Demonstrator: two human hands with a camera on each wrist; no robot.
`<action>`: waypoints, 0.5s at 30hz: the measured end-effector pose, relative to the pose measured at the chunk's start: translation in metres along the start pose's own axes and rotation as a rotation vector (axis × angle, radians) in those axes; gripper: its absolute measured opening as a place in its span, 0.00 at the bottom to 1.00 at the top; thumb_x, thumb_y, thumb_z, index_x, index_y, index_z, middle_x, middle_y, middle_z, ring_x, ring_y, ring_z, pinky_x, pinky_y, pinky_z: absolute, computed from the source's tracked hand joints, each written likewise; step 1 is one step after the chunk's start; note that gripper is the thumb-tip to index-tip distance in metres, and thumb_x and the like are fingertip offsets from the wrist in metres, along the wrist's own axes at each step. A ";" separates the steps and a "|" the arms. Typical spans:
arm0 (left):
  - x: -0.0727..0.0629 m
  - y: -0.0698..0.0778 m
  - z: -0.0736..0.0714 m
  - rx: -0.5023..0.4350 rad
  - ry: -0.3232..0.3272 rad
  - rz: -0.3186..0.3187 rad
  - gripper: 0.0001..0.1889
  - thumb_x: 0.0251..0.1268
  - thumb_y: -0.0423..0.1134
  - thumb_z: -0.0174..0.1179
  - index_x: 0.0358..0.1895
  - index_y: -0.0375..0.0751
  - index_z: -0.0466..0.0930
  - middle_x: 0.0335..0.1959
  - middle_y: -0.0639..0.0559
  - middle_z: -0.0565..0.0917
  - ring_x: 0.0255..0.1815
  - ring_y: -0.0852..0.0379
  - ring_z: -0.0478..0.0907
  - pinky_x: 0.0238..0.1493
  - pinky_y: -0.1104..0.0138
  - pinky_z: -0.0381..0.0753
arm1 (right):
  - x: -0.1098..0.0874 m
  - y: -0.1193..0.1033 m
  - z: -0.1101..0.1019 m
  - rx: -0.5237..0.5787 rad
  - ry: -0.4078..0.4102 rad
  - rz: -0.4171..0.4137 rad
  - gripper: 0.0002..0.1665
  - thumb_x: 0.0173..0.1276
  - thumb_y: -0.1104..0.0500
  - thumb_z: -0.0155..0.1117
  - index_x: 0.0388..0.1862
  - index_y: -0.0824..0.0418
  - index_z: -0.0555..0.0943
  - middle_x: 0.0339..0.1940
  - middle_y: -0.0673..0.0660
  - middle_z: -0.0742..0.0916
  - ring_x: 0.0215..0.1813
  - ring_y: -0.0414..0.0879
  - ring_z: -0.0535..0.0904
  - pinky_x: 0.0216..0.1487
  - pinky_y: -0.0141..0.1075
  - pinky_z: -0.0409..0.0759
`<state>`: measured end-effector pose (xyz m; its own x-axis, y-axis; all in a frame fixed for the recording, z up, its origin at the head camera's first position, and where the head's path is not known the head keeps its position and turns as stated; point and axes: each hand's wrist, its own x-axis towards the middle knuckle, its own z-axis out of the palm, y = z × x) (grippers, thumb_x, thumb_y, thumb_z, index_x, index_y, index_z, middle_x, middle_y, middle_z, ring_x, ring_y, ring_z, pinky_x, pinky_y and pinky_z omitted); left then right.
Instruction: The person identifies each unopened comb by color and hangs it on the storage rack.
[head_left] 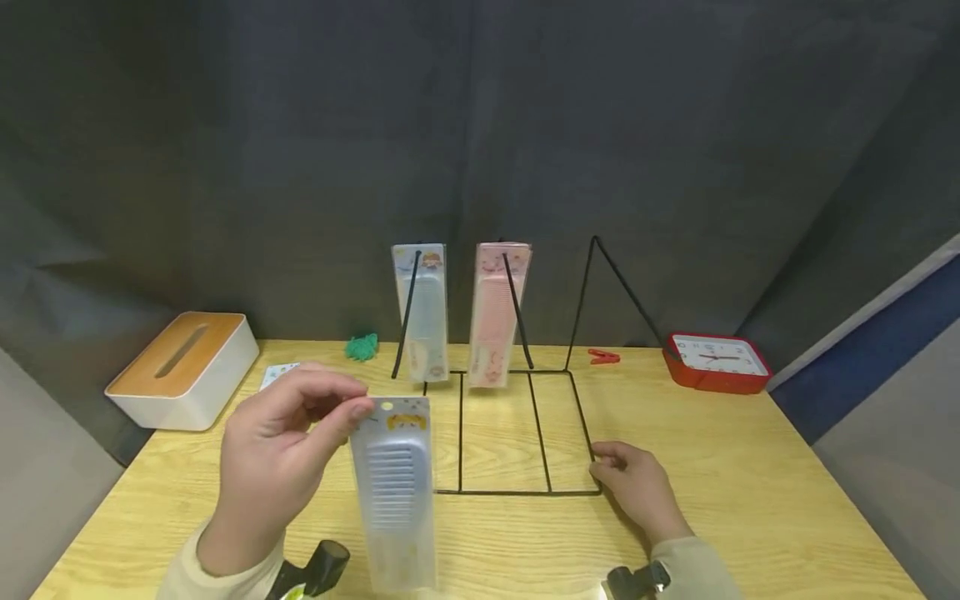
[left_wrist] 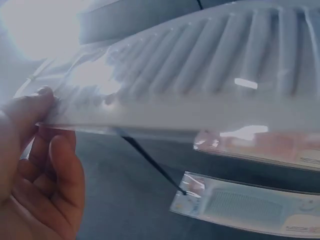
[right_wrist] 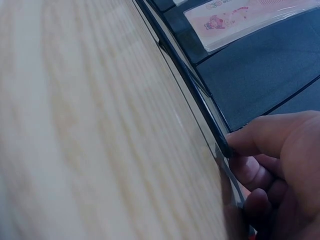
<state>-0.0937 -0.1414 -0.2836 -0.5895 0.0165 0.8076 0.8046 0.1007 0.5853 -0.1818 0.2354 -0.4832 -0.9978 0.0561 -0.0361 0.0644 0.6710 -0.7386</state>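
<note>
left hand (head_left: 281, 442) pinches the packaged comb (head_left: 395, 492), which hangs below its fingers.

The left hand (left_wrist: 35, 170) pinches the edge of a clear plastic pack holding a pale ribbed comb (left_wrist: 200, 75); below it hang a pink packaged comb (left_wrist: 260, 145) and a bluish packaged comb (left_wrist: 250, 207).

- 2 bare hands, the left hand (head_left: 277, 454) and the right hand (head_left: 633, 483).
- Cream long sleeves (head_left: 693, 567) reach both wrists.
- Black camera mounts (head_left: 318, 567) are strapped at each wrist.
</note>
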 end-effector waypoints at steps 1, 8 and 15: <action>0.002 -0.003 0.001 0.031 -0.001 -0.018 0.09 0.61 0.32 0.70 0.37 0.28 0.84 0.33 0.47 0.86 0.30 0.61 0.81 0.32 0.75 0.80 | 0.000 -0.001 0.000 0.005 -0.003 0.003 0.19 0.67 0.58 0.67 0.55 0.62 0.85 0.36 0.51 0.84 0.41 0.45 0.76 0.49 0.43 0.75; 0.008 -0.025 -0.002 0.063 0.001 -0.093 0.06 0.61 0.28 0.69 0.39 0.28 0.84 0.33 0.47 0.86 0.29 0.61 0.80 0.29 0.76 0.78 | 0.002 -0.002 0.003 0.010 -0.005 0.013 0.19 0.67 0.56 0.68 0.54 0.63 0.85 0.35 0.50 0.84 0.39 0.44 0.76 0.46 0.41 0.75; 0.008 -0.037 -0.003 0.105 0.001 -0.175 0.07 0.60 0.23 0.67 0.40 0.31 0.85 0.34 0.51 0.86 0.27 0.61 0.76 0.27 0.75 0.75 | 0.003 0.000 0.003 0.003 0.008 0.012 0.18 0.66 0.57 0.68 0.53 0.63 0.85 0.34 0.50 0.84 0.39 0.44 0.75 0.45 0.41 0.74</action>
<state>-0.1277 -0.1476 -0.2988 -0.7194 -0.0118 0.6945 0.6780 0.2054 0.7058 -0.1849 0.2332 -0.4854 -0.9968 0.0700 -0.0390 0.0759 0.6681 -0.7402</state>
